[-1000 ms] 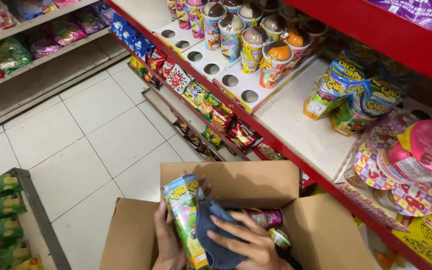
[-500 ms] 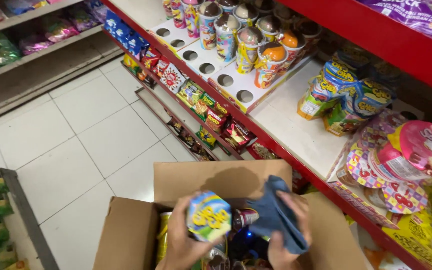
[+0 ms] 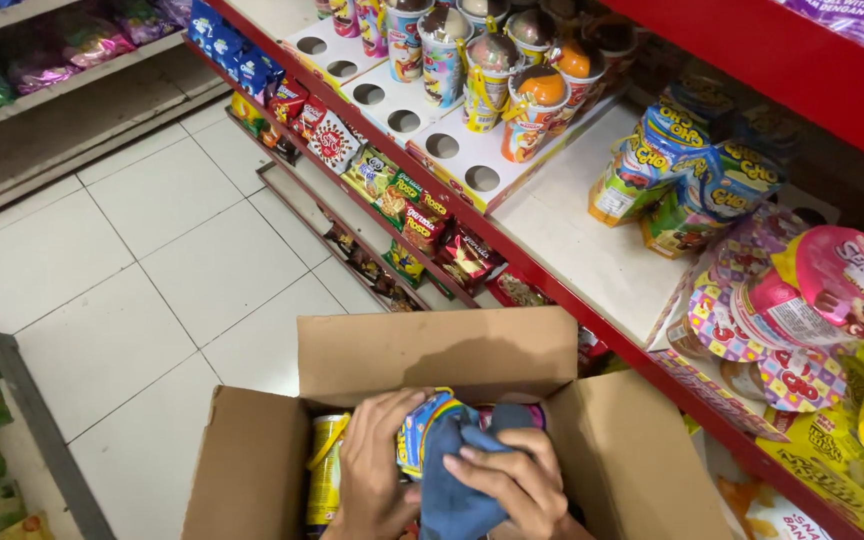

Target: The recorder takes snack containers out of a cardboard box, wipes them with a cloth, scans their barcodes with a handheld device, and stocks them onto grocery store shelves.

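Lower centre of frame: both hands down inside the open cardboard box (image 3: 252, 470); half a second ago they were raised above it and apart, the snack package turned end-on in the left, the cloth lifted clear toward the right flap. Now the two have closed together again; left hand (image 3: 372, 470) wrapped around the colourful snack package (image 3: 419, 435), fingers curled over its upper edge; right hand (image 3: 507, 480) pressing the blue cloth (image 3: 462, 470) flat against the package's face, fingers together. Package sits low in the box, just right of a yellow-green can (image 3: 327, 470) standing against the left wall; cloth covers most of its right side. Judgement: the cloth is back in contact, so another face of the package is being wiped. Right of frame: red-edged shelf (image 3: 592, 310) with matching snack packs (image 3: 692, 180) and round pink cereal cups (image 3: 832, 290); upper centre, white display tray (image 3: 452, 150) with empty holes.
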